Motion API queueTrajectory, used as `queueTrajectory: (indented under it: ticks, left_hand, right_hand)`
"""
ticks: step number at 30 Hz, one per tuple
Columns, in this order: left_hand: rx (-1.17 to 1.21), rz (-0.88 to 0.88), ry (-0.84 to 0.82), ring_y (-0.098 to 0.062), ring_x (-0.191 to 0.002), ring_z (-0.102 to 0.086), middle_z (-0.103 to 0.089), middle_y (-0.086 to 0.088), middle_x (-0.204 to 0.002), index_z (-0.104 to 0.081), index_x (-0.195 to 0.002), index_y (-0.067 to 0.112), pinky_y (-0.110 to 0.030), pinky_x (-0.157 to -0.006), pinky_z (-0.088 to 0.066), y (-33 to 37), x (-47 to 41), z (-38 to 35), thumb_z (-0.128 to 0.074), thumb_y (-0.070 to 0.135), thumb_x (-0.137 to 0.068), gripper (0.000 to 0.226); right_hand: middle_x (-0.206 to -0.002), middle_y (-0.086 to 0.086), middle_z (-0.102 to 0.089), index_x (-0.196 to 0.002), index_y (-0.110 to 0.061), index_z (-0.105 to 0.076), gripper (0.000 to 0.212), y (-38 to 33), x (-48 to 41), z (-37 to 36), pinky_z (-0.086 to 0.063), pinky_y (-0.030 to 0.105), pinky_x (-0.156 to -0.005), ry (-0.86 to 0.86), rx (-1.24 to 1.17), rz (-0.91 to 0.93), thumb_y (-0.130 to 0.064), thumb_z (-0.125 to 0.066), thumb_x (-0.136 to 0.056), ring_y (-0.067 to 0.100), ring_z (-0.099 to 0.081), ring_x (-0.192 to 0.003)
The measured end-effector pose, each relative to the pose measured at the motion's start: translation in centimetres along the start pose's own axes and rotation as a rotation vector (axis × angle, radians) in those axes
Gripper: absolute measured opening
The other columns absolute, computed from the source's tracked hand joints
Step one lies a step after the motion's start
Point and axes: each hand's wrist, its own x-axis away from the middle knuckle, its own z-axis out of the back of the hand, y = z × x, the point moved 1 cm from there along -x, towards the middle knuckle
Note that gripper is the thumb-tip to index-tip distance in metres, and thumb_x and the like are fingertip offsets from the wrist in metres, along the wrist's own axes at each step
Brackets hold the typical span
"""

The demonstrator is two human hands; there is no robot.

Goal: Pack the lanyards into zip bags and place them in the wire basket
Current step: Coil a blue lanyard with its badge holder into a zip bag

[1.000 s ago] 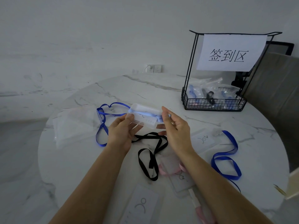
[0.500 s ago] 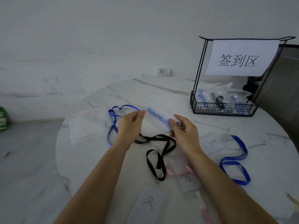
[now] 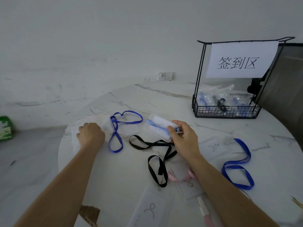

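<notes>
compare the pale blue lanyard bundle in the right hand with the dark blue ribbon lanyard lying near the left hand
Colour: the pale blue lanyard bundle is light, the dark blue ribbon lanyard deep royal blue. Pose: the bundle's ribbon is gathered against its clear card holder; the dark one sprawls in open loops. State: the right hand grips the bundle; the dark one lies on the table unheld. Both are ribbon lanyards.

Left hand (image 3: 91,134): bare; its back and knuckles face the camera.
Right hand (image 3: 183,138): bare; its back and thumb side show.
Left forearm (image 3: 65,177): bare skin from the wrist down to the lower edge of the view; slim and smooth.
Right forearm (image 3: 221,185): likewise bare from wrist to lower edge; slim and smooth.
</notes>
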Motion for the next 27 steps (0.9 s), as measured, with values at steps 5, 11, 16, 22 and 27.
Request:
queueTrajectory:
  ticks: [5,11,16,22,27]
  left_hand:
    - [0.210,-0.109,0.204,-0.035,-0.114,-0.050,-0.061,-0.013,-0.122,-0.067,-0.116,0.017,-0.046,-0.094,-0.037,1.1,0.6,0.8,-0.048,0.020,-0.100,0.026]
    - [0.625,-0.462,0.186,-0.016,-0.097,-0.061,-0.070,0.005,-0.107,-0.070,-0.107,0.022,-0.033,-0.090,-0.047,5.8,3.6,3.3,-0.057,0.024,-0.097,0.017]
    - [0.290,-0.806,-0.060,-0.022,-0.088,-0.064,-0.070,0.009,-0.091,-0.073,-0.086,0.025,-0.034,-0.084,-0.045,6.7,5.5,0.1,-0.060,0.004,-0.086,0.025]
    - [0.309,-0.667,-0.062,-0.025,-0.130,-0.047,-0.062,-0.002,-0.130,-0.072,-0.099,0.014,-0.035,-0.106,-0.035,7.1,6.1,-1.4,-0.047,-0.015,-0.078,0.044]
    - [0.268,-0.537,-0.049,-0.021,-0.118,-0.047,-0.059,0.006,-0.116,-0.066,-0.105,0.027,-0.039,-0.099,-0.037,9.8,10.3,-0.9,-0.058,0.062,-0.086,0.041]
  right_hand:
    - [-0.102,-0.005,-0.067,-0.121,-0.028,-0.062,0.024,0.1,-0.1,0.5,-0.050,0.010,-0.065,0.012,-0.017,-0.019,-0.032,-0.061,-0.097,0.015,-0.070,-0.078]
    - [-0.104,-0.002,-0.065,-0.124,-0.025,-0.057,0.027,0.4,-1.1,1.8,-0.045,0.007,-0.057,0.102,-0.079,-0.128,-0.033,-0.059,-0.098,0.018,-0.069,-0.080]
    - [-0.107,0.002,-0.067,-0.127,-0.021,-0.057,0.034,1.2,-2.0,2.7,-0.054,0.042,-0.092,0.163,-0.013,-0.169,-0.036,-0.060,-0.096,0.026,-0.069,-0.093]
    - [-0.085,-0.009,-0.057,-0.131,-0.019,-0.056,0.034,1.0,-2.1,3.5,-0.055,0.040,-0.089,0.160,0.021,-0.150,-0.028,-0.058,-0.099,0.028,-0.069,-0.087]
    - [-0.087,-0.013,-0.061,-0.121,-0.022,-0.065,0.023,0.9,-2.0,3.8,-0.053,0.032,-0.081,0.146,0.118,-0.068,-0.023,-0.054,-0.101,0.023,-0.067,-0.080]
